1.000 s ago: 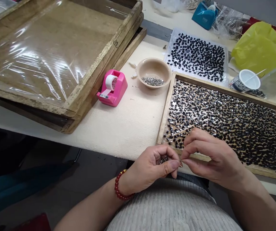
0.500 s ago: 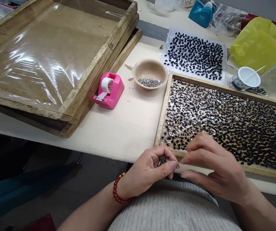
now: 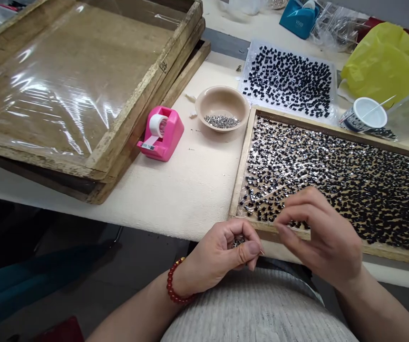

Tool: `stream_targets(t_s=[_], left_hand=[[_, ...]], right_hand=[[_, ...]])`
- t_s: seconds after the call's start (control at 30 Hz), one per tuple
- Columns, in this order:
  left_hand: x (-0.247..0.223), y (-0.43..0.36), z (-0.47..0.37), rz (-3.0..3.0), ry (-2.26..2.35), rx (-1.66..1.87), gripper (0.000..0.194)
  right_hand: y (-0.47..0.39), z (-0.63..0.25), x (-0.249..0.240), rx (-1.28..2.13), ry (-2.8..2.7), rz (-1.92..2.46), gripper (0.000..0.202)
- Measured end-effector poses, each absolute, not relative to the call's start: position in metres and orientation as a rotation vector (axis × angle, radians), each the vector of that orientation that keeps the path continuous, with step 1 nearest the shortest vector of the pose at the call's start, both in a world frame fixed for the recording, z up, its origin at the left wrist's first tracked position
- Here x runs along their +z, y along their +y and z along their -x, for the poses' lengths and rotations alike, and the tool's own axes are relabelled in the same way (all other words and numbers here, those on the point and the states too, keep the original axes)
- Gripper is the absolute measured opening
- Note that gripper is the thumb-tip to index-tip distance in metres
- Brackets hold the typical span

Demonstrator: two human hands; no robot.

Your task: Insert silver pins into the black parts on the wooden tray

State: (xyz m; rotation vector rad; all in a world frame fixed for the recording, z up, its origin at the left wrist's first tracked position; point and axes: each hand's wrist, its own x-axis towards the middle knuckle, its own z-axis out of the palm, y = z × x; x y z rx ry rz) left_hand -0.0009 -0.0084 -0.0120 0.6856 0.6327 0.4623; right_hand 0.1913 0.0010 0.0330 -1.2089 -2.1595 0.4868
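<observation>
Small metal pieces [image 3: 238, 242] in left grip [image 3: 220, 256]

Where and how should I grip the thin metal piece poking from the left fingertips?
Likely best by its bare end, pinched from the right: the thin metal piece juts rightward from the left hand, whose thumb and finger seem to hide the rest. The right hand hangs on that side.

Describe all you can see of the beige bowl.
The beige bowl is round, with smooth, slightly glossy walls, perhaps plastic or ceramic. It stands upright on the pale tabletop, small silvery pieces gathered toward its near side. Its right edge sits close to the wooden tray; contact is unclear. The left hand and right hand are apart from it.
</observation>
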Motion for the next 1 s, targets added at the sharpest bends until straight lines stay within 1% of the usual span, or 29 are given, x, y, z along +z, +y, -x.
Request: stream_targets(t_s=[0.07,0.2,0.33,0.8,1.0], left_hand=[[-0.012,-0.01,0.002,-0.684,0.639,0.47,0.029],[-0.011,-0.01,0.004,-0.722,0.644,0.522,0.034],[-0.013,-0.011,0.008,-0.754,0.621,0.535,0.037],[-0.017,-0.013,0.014,-0.764,0.621,0.524,0.036],[-0.015,-0.013,0.013,-0.75,0.619,0.524,0.034]], right_hand=[[0.008,-0.192,0.027,0.387,-2.195,1.262,0.009],[0.018,-0.187,0.014,0.29,-2.349,1.301,0.004],[0.021,-0.179,0.008,0.206,-2.433,1.322,0.01],[0.02,-0.178,0.005,0.111,-2.518,1.357,0.012],[0.02,-0.179,0.004,0.139,-2.511,1.349,0.012]])
